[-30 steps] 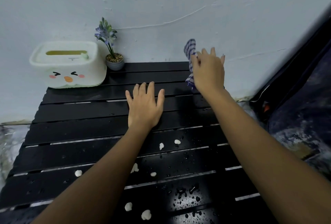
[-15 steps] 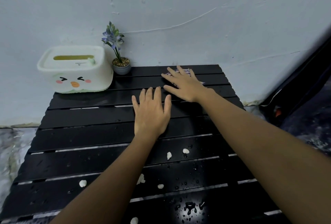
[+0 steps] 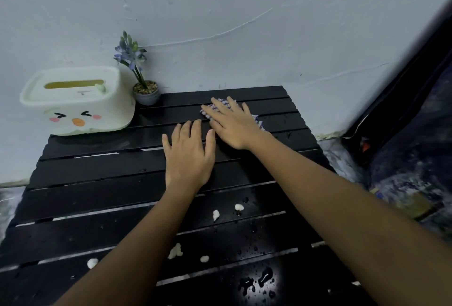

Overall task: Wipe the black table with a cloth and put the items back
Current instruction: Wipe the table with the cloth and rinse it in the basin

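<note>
Right hand (image 3: 233, 125) flat, grip spread, pressing cloth (image 3: 258, 119) onto counter (image 3: 97, 183) near far edge; cloth under palm, edges showing past fingers. Left hand (image 3: 188, 156) flat, grip splayed, empty, just beside right. Pot (image 3: 146, 94) left of cloth.

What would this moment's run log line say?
phase: wiping | right hand: flat on cloth | left hand: flat on table | crumbs: remaining

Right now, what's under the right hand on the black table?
A blue and white checked cloth, pressed flat on the black table by the right hand. Only its edges show past the fingers; the rest is covered.
</note>
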